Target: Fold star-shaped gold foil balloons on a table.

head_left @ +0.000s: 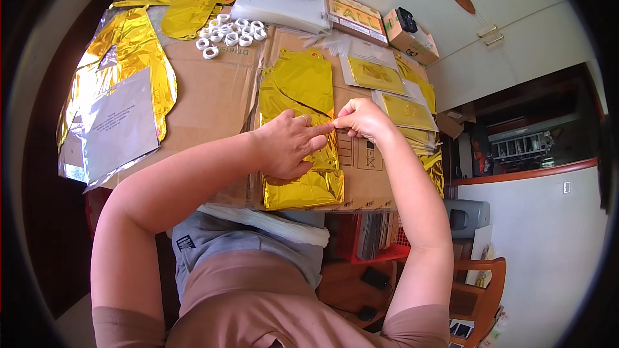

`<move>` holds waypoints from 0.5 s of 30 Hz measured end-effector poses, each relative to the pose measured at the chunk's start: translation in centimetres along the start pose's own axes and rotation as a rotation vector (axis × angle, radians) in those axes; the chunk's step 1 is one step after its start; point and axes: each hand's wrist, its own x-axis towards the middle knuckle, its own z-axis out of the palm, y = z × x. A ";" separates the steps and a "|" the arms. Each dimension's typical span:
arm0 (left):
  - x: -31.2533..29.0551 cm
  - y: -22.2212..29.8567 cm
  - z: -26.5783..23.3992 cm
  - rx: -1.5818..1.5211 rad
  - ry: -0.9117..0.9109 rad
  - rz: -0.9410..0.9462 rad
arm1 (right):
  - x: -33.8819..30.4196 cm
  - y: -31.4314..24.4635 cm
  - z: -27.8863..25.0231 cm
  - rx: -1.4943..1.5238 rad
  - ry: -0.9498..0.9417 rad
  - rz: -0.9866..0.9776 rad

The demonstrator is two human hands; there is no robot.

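Gold foil [298, 84], near table's [213, 103] front edge; left hand [289, 145] loosely spread, pressing it; right hand [361, 120] pinching right edge (probably light, slippery, crease-prone: hold by edges).

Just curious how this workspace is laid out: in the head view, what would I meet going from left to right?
Printed sheet → white rolls → left hand → right hand → wooden chair.

Bright light glares off the leftmost gold foil [143, 45]; fisheye edges bow darkly.
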 end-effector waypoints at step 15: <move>0.4 0.1 -0.1 -0.013 -0.074 -0.038 | 5.5 -2.4 0.3 -0.089 0.186 0.013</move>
